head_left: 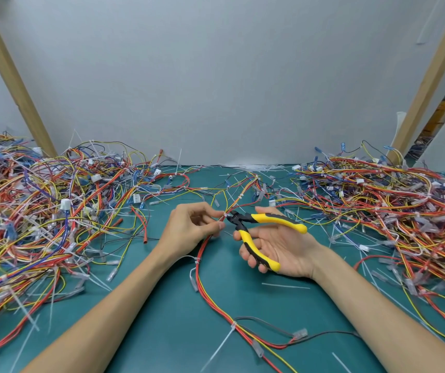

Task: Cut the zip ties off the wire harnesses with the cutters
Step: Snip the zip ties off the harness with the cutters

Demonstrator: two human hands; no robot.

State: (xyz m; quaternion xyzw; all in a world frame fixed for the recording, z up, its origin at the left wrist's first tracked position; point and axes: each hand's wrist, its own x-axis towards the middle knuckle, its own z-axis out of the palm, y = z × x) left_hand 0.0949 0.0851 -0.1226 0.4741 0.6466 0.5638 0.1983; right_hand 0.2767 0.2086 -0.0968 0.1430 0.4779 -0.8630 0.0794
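**Wire harness at desk centre, cutter tips on a zip tie**

Green desk (162, 305) across the whole lower view, backed by a grey wall (216, 76), with a slanted wooden post (14, 82) at each side. Piled on the desk, left heap (41, 211) of tangled red, yellow and blue wires with white connectors, and right heap (391, 205) of the same kind.

Between the two, the wire harness (202, 278) in work: a red-and-yellow bundle, running from the far middle of the desk through the left hand (189, 227), then curving down toward the near edge.

Pinches this bundle with the left hand, thumb and fingertips closed on the wires, just left of the cutter tips. Grips the cutters (244, 221) in the right hand (277, 246), palm up, fingers curled round the lower yellow-and-black handle, thumb side against the upper one, handles spread apart. Holds the black tips against a white zip tie (226, 215) on the bundle, right beside the left fingertips; cannot tell whether the blades bite into it.

Farther down the same harness, a second zip tie (196, 260) near the left wrist and a third zip tie (233, 325) near the bottom of the view, tails sticking out.

Scattered on the desk, a loose tie strip (286, 286) just below the right wrist and a drift of tie strips (253, 166) along the wall.
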